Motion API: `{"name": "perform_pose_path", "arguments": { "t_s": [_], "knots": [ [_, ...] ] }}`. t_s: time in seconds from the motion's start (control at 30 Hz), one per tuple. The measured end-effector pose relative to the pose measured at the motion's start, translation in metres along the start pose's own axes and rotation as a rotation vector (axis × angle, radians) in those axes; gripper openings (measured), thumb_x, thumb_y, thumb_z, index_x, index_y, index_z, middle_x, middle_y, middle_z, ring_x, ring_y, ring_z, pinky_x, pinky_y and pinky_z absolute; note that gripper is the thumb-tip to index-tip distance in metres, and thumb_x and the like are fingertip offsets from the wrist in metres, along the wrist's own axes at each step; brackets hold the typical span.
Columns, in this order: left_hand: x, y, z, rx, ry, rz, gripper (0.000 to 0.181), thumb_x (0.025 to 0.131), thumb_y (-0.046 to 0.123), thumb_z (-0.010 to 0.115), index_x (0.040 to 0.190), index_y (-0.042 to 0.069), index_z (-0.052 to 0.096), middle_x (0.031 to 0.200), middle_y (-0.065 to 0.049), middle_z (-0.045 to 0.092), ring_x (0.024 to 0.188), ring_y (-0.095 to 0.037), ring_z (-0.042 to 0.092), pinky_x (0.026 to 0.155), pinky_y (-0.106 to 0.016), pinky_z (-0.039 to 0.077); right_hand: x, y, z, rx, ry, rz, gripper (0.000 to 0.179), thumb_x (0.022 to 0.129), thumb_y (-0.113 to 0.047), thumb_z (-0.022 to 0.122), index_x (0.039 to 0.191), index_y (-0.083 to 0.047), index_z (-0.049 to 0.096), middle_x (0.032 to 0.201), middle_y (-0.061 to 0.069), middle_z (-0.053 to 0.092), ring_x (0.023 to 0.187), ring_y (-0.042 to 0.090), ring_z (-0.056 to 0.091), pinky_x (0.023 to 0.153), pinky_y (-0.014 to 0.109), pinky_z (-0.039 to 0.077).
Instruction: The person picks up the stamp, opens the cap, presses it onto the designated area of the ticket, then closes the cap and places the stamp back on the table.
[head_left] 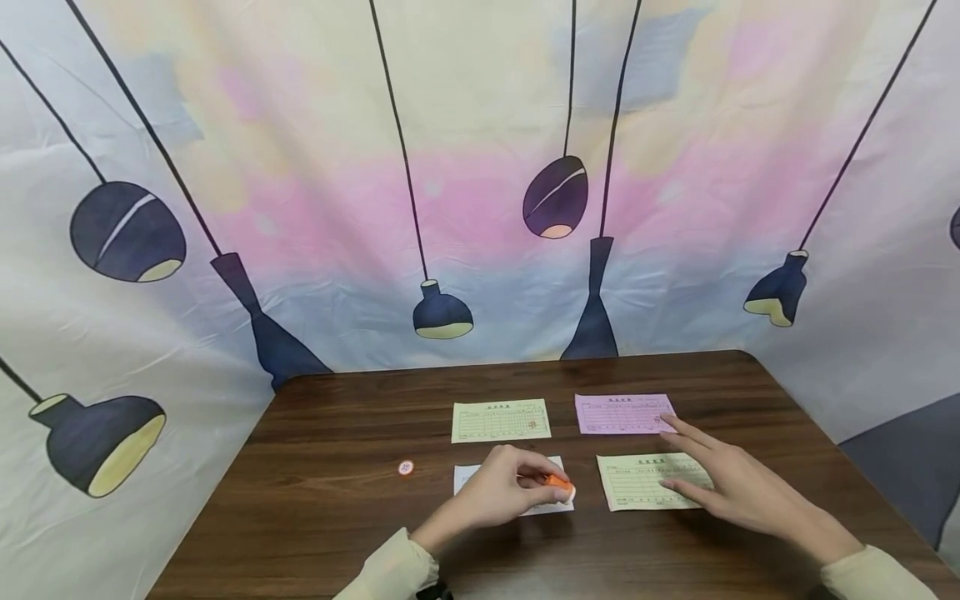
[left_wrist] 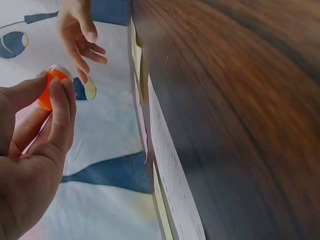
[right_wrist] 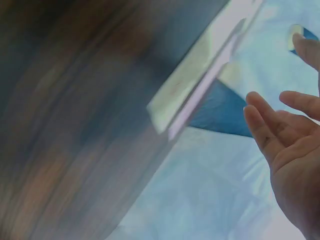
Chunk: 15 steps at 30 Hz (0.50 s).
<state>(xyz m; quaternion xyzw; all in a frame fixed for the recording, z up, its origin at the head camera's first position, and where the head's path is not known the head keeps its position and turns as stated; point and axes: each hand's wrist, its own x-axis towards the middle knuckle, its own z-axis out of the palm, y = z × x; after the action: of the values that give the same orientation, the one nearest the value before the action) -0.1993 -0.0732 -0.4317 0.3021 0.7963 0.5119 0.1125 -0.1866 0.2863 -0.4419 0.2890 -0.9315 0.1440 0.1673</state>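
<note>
My left hand point(head_left: 491, 492) pinches a small orange stamp with a white end point(head_left: 558, 483) between thumb and fingers, above the white printed slip point(head_left: 467, 475). In the left wrist view the stamp point(left_wrist: 52, 89) is held up off the table. My right hand point(head_left: 738, 487) hovers with spread, relaxed fingers over the front right pale green slip point(head_left: 630, 483), holding nothing. Its fingertips overlap the edge of the pink-purple slip point(head_left: 611, 417) in the head view. At back left lies another pale green slip point(head_left: 491, 422) with a red mark near its right side.
A small round white disc with a red mark point(head_left: 406, 468) lies left of the slips on the dark wooden table point(head_left: 322, 500). Behind the table hangs a cloth point(head_left: 495, 208) printed with lamps.
</note>
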Motion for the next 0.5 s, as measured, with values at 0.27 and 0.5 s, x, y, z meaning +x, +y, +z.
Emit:
{"name": "perform_pose_path", "arguments": {
  "t_s": [0.27,0.5],
  "knots": [
    [-0.020,-0.004,-0.025,0.062,0.072,-0.037,0.014,0.095,0.029,0.081,0.105,0.020,0.083,0.098,0.004,0.081,0.082,0.002,0.072,0.076,-0.019,0.059,0.020,-0.024,0.011,0.069,0.126,-0.060,0.058,0.085,-0.028,0.089,0.133,-0.004,0.067,0.124,0.007,0.072,0.113,0.030,0.072,0.086,0.047,0.061],
    [-0.036,-0.005,-0.050,0.220,0.161,0.003,0.014,0.095,0.022,0.080,0.106,0.014,0.083,0.095,0.004,0.079,0.081,0.001,0.072,0.073,-0.022,0.061,0.040,-0.038,0.023,0.220,0.116,-0.134,0.054,0.085,-0.022,0.089,0.133,-0.009,0.067,0.111,-0.005,0.071,0.089,-0.001,0.066,0.076,0.026,0.058]
  ]
}}
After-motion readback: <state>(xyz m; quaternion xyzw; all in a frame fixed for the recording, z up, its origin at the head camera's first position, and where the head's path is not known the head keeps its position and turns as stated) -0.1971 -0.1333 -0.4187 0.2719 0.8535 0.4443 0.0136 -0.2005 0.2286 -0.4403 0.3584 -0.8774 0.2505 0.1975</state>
